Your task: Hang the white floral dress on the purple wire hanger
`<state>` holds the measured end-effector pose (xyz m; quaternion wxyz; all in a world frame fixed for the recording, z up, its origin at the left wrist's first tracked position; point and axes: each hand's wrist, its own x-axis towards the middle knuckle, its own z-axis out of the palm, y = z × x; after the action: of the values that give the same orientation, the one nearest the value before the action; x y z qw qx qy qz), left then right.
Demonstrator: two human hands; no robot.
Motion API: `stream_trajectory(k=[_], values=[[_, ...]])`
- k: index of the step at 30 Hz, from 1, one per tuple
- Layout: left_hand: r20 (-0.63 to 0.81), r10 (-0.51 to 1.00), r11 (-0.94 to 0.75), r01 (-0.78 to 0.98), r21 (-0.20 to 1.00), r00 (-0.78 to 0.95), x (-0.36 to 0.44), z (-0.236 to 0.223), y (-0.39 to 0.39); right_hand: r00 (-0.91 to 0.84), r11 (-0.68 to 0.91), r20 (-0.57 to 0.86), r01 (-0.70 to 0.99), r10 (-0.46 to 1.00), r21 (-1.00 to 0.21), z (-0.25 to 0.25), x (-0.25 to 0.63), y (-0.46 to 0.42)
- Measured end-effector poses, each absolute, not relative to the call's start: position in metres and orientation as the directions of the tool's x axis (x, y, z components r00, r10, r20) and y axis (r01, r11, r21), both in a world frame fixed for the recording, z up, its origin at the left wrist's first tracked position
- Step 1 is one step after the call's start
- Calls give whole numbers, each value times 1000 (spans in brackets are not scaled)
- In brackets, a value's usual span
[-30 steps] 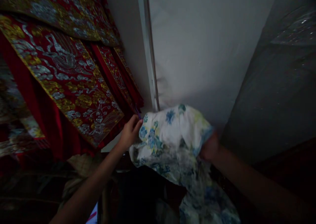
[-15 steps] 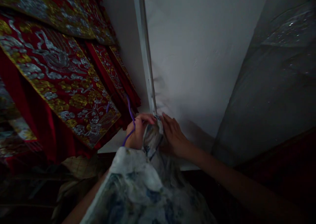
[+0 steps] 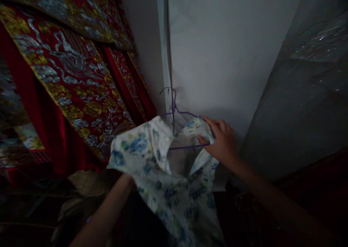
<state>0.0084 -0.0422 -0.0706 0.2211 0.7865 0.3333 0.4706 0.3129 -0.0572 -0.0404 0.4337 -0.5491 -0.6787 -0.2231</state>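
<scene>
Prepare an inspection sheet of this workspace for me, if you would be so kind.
Surface: pale wall behind the work; lower area too dark to judge.
Job's things: floral shirt; purple hanger partly inside its neck.
Clutter: tan cloth at lower left.
Hands: right hand grips the shirt beside its neck opening; left hand hidden by the shirt.
Cables: nothing seen.
Surroundings: red embroidered cloth at left, shiny sheet at right.

Room is dim, pale plain wall point(image 3: 231, 51) straight ahead with a narrow light strip point(image 3: 163, 33) running down it, red cloth point(image 3: 89, 91) with gold and silver embroidery hanging left, shiny grey sheet point(image 3: 293, 105) right, bottom corners mostly too dark.
</scene>
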Motion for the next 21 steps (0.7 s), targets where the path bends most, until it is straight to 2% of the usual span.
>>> stream_trajectory(k=[1, 2, 3, 4, 5, 6, 9, 12, 14, 16, 18, 20, 21], values=[[557, 773, -631, 273, 726, 304, 4, -81, -47, 40, 229, 828, 953, 559, -200, -33, 320, -55], [469, 839, -519, 148, 842, 276, 2, -91, -52, 90, 172, 822, 959, 562, -223, -25, 324, -53], [330, 906, -329, -52, 943, 266, 3, -101, -57, 127, 134, 818, 961, 562, -241, -17, 326, -50], [199, 939, -141, -214, 967, 280, 5, -111, -62, 142, 117, 814, 961, 563, -249, -10, 325, -48], [87, 953, 18, -338, 941, 291, 9, -121, -68, 134, 122, 812, 962, 568, -244, -3, 321, -47], [6, 962, 110, -411, 905, 271, 14, -130, -73, 107, 145, 812, 963, 574, -229, 2, 315, -48], [-92, 995, 94, -447, 889, 26, 29, -153, -90, -40, 316, 837, 935, 546, -161, 9, 295, -64], [-227, 960, 113, -517, 848, -162, 37, -167, -110, -236, 655, 861, 743, 451, -140, -3, 282, -100], [-334, 918, 149, -598, 787, -211, 40, -174, -126, -307, 834, 842, 485, 444, -263, -24, 274, -129], [-454, 866, 202, -683, 701, -210, 43, -180, -141, -221, 837, 813, 255, 538, -484, -56, 264, -154], [-554, 815, 260, -749, 610, -169, 48, -184, -155, 56, 711, 719, 112, 693, -694, -95, 249, -172], [-562, 818, 289, -756, 588, -125, 55, -187, -167, 302, 483, 461, 0, 835, -875, -133, 231, -180], [-527, 841, 283, -733, 619, -120, 59, -188, -172, 341, 353, 314, -55, 886, -934, -148, 223, -181]])
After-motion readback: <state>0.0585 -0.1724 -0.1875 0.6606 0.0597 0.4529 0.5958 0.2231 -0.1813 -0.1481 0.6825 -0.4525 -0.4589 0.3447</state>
